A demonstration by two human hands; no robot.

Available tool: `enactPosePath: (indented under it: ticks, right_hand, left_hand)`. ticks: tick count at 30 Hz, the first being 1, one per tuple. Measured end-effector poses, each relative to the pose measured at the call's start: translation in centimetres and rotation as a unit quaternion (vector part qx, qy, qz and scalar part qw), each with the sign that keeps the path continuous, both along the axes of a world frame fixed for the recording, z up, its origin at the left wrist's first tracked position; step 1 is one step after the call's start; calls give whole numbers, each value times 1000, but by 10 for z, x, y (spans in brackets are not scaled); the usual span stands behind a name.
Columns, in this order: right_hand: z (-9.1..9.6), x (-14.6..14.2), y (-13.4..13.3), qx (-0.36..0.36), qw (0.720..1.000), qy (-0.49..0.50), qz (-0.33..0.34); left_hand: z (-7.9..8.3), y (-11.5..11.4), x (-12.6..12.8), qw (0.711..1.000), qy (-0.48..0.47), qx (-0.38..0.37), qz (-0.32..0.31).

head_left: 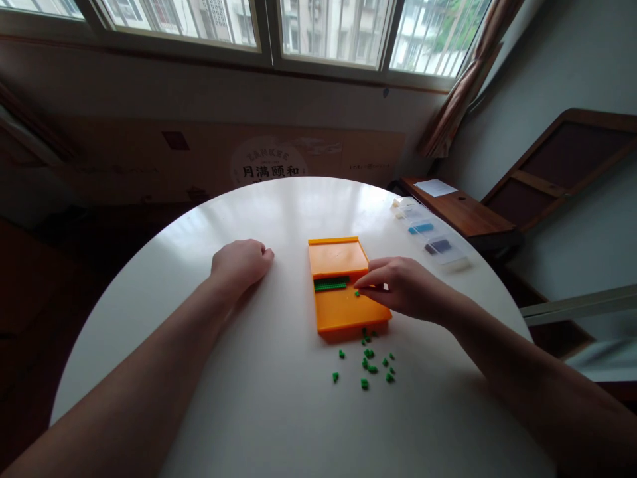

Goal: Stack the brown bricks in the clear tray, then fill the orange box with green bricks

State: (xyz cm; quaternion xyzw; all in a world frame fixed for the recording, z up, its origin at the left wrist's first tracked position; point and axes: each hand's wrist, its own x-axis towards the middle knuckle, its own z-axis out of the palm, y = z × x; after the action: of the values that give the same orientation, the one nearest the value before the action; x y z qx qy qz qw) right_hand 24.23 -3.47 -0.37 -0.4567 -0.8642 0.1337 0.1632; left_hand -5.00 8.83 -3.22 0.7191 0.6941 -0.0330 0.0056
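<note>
My left hand [243,260] rests on the white table as a loose fist, left of the orange tray, with nothing showing in it. Over the right side of the orange plastic tray [348,317], my right hand [398,282] pinches a small green block [357,293] between thumb and forefinger. Inside the tray, a row of green blocks [330,284] lies packed side by side against the raised back section [338,257]. Several loose green blocks [369,365] are scattered on the table in front of the tray.
Clear plastic boxes [455,255] with blue and dark contents lie along the right rim of the round white table [259,398]. Beyond it stand a wooden desk [462,212] with a paper [435,188] and a long printed cardboard box [199,149] under the windows.
</note>
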Motion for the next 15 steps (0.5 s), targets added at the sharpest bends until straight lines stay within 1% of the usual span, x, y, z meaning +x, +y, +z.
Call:
enactPosePath:
  ticks: [2, 4, 6, 9, 15]
  right_hand:
    - [9, 0, -8, -7, 998, 2, 70]
    - [17, -3, -18, -54, 986, -23, 155]
    - [23, -6, -27, -87, 975, -44, 202]
    - [25, -14, -37, -108, 964, -59, 235]
    - [16, -25, -40, -111, 954, -90, 265]
  left_hand:
    - [0, 0, 0, 1000, 2, 0, -2]
    - [0, 0, 0, 1000, 4, 2, -2]
    - [0, -1, 1, 1000, 3, 2, 1]
    - [0, -1, 1, 1000, 1, -1, 4]
    - [-2, 1, 0, 1000, 2, 6, 2]
